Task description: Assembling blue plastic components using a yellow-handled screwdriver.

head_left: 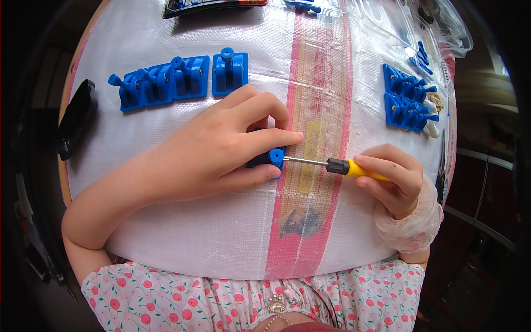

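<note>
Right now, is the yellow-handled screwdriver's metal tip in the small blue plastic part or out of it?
In. The yellow-handled screwdriver, held level by the right hand, has its shaft ending inside the small blue plastic part gripped by the left hand.

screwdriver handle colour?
Yellow with a black collar; the screwdriver is held in the right hand. The head view shows it best.

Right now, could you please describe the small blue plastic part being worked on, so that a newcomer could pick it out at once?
Start at the white woven sheet with the pink stripe covering the table. Near its middle, the left hand pinches a small blue plastic part, and the right hand points a yellow-handled screwdriver into it. Unlike the row of blue plastic parts farther up, it alone is held and meets the screwdriver's tip.
</note>
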A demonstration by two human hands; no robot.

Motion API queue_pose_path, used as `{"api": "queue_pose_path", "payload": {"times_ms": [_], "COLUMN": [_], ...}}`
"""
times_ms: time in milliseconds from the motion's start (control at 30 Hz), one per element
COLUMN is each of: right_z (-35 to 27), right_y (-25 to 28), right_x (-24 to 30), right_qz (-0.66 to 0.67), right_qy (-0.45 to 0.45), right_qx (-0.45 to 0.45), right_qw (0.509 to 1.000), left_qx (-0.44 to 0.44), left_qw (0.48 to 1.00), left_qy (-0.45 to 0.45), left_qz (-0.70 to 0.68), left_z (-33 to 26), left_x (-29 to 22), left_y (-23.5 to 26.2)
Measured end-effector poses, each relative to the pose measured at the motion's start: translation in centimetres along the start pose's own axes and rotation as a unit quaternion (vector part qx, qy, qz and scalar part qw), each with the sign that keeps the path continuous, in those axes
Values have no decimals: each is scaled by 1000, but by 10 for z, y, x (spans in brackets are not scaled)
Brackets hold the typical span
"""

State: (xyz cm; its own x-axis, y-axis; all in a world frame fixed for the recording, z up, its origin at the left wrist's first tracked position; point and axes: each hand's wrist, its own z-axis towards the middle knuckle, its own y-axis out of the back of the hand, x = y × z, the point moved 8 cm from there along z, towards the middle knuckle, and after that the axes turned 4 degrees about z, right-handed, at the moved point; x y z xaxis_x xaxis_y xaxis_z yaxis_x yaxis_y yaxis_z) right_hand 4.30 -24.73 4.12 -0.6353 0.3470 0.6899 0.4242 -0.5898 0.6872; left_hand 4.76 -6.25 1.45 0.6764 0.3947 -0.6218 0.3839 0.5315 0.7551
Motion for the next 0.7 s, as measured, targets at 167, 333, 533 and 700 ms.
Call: {"api": "queue_pose_path", "payload": {"times_ms": [167, 333, 533, 700], "right_z": [-3, -2, -5, -5], "right_y": [-2, -1, 0, -1], "right_x": [-1, 1, -5, -3], "right_qz": [36, 13, 26, 12], "right_qy": [-20, 7, -15, -16], "right_qx": [-36, -24, -26, 0], "right_qw": [999, 1000, 999, 1000], "left_qx": [3, 2, -1, 2], "left_qw": [1000, 1000, 1000, 1000], "left_qy": [0, 1, -1, 0], "left_qz": [1, 2, -6, -2], "left_z": [0, 0, 0, 0], "left_x": [1, 0, 1, 0], "left_y": [-1, 0, -1, 0]}}
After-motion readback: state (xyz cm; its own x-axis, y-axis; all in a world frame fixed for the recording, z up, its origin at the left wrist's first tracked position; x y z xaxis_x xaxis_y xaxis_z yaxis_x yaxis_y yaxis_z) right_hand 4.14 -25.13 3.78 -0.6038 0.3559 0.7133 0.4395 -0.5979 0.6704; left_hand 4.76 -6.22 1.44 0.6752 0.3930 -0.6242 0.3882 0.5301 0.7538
